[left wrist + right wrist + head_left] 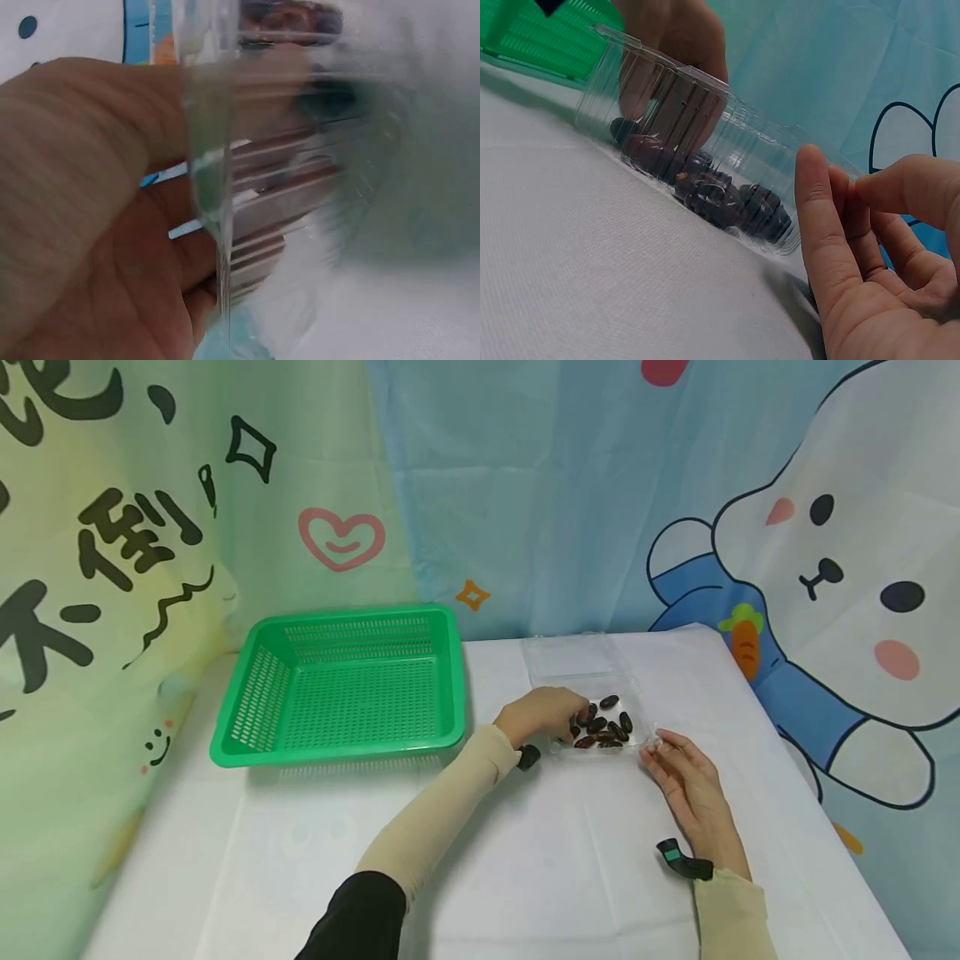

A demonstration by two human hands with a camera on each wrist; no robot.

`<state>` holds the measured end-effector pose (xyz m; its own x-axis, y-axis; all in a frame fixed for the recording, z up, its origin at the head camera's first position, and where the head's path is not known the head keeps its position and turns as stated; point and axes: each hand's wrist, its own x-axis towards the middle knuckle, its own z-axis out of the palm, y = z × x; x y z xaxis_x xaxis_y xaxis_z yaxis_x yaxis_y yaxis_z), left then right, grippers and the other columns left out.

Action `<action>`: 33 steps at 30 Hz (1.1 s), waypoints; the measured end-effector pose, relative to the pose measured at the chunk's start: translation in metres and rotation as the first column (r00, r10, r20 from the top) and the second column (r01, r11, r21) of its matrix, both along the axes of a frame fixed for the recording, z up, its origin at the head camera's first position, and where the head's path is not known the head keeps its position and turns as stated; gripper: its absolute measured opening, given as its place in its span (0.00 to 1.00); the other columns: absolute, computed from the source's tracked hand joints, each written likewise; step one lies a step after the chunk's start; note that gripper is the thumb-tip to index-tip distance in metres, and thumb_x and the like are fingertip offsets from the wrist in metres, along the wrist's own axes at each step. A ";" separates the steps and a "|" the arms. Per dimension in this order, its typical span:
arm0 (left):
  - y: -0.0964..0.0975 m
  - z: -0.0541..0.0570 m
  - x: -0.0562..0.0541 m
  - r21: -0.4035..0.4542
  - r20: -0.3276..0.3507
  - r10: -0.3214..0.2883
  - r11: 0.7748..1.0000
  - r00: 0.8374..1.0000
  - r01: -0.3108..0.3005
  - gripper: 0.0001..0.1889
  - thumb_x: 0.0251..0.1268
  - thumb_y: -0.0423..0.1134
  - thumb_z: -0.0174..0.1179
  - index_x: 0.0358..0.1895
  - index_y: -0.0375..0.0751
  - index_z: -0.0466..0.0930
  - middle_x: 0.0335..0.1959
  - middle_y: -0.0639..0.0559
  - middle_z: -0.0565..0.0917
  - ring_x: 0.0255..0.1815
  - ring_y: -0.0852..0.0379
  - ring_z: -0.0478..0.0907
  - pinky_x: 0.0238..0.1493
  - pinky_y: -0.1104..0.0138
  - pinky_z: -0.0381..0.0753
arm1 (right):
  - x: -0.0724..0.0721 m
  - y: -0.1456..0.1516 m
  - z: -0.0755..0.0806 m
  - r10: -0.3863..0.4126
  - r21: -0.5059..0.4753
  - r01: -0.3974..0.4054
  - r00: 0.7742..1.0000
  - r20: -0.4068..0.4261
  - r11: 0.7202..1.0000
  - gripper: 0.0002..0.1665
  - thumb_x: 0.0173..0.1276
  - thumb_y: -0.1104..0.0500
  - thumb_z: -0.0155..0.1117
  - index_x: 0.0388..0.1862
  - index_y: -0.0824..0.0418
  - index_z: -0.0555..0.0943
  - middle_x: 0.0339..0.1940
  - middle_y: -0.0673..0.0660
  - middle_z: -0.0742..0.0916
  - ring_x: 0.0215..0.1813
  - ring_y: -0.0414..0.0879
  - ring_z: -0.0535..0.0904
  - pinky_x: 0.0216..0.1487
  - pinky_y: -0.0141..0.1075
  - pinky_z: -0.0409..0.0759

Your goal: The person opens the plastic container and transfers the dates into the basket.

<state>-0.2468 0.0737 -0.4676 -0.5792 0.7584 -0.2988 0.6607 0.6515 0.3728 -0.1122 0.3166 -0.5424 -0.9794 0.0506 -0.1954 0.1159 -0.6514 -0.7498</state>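
Note:
A clear plastic clamshell container with its lid folded back lies on the table, holding several dark brown dates. My left hand reaches down into its left side, fingers among the dates. In the left wrist view, the thumb and fingers of the left hand show through the clear wall, spread around dark dates; I cannot tell whether they grip one. With thumb and fingertips, my right hand pinches the container's near right corner. The right wrist view shows dates piled along the container's bottom.
A green plastic basket with slotted walls stands to the left of the container. A white cloth covers the table. Behind it hangs a printed curtain with a cartoon animal on the right.

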 end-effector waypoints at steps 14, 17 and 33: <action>0.011 -0.004 -0.007 -0.115 -0.012 -0.057 0.992 0.998 0.056 0.10 0.66 0.35 0.73 0.46 0.48 0.83 0.44 0.57 0.84 0.39 0.61 0.75 0.43 0.69 0.79 | -0.002 -0.002 0.000 -0.004 0.005 0.004 1.000 0.021 1.000 0.16 0.79 0.72 0.55 0.59 0.62 0.82 0.53 0.56 0.82 0.53 0.43 0.85 0.62 0.34 0.85; 0.013 -0.003 -0.010 -0.113 0.013 -0.086 0.990 0.996 0.087 0.10 0.66 0.34 0.72 0.45 0.47 0.82 0.44 0.56 0.83 0.39 0.61 0.73 0.42 0.70 0.77 | -0.001 -0.002 0.001 -0.004 -0.001 0.004 1.000 0.022 1.000 0.16 0.79 0.72 0.55 0.59 0.61 0.82 0.52 0.56 0.82 0.53 0.43 0.85 0.62 0.34 0.85; 0.009 0.024 -0.007 -0.110 -0.085 -0.238 0.967 0.968 0.228 0.10 0.74 0.25 0.56 0.46 0.46 0.81 0.43 0.55 0.81 0.40 0.61 0.71 0.45 0.70 0.75 | 0.000 -0.001 0.001 -0.003 -0.009 0.003 1.000 0.031 1.000 0.17 0.79 0.72 0.56 0.60 0.62 0.81 0.54 0.56 0.82 0.54 0.43 0.85 0.62 0.34 0.85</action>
